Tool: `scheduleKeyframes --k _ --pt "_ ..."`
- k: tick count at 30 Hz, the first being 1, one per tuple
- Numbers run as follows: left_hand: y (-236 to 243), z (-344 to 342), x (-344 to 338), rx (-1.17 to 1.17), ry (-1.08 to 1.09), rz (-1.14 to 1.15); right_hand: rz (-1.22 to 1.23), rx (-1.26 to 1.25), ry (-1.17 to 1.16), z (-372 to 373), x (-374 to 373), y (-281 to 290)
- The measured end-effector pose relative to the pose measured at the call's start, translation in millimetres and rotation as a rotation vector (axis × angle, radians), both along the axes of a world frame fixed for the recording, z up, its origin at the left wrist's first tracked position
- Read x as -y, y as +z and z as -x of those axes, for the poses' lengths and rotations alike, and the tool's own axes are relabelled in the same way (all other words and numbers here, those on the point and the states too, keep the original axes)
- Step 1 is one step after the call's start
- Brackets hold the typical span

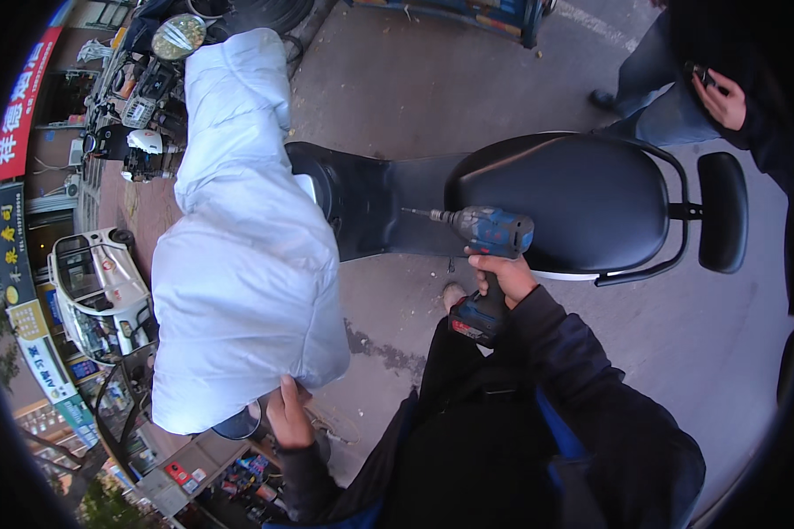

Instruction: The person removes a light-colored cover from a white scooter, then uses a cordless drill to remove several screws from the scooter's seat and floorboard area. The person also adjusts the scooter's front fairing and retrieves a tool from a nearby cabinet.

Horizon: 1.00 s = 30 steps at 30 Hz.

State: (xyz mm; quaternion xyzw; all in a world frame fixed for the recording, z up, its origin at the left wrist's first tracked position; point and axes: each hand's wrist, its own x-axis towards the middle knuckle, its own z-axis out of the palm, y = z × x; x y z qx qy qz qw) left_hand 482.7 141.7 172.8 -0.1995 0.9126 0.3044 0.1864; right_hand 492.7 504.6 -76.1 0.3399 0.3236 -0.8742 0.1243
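My right hand (503,280) is wrapped round the grip of a blue and black cordless drill (496,231). The drill lies level above the scooter, its thin bit pointing left over the black footboard (415,198). Beside the bit is the scooter's black seat (565,203). A white quilted windshield cover (247,273) drapes over the scooter's front and handlebars. At the cover's near lower edge, my left hand (291,414) is closed on the hem, one finger lying against the fabric. What is under that hand is mostly hidden. Next to it a round mirror (238,423) pokes out.
At the upper right stands another person (670,88), a small dark object in one hand (722,99). The scooter's backrest (722,212) sticks out behind its rack. Parked scooters (146,141) and a white three-wheeled vehicle (101,286) stand along shopfronts at left. A blue metal frame (494,18) is at top.
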Motion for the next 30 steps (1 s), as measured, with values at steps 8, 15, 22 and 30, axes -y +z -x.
scheduleKeyframes --k 8,15,22,30 --pt "75 96 -151 0.333 -0.620 -0.268 0.196 0.059 -0.021 68 -29 -27" --pt "-204 228 -252 0.045 -0.105 -0.750 0.196 0.068 -0.022 139 -25 -54" --pt "-194 429 -294 0.160 -1.328 0.357 0.203 0.137 -0.031 171 -9 -85" --pt "-26 376 -267 -0.047 -1.423 0.468 0.384 0.261 -0.041 206 35 -164"
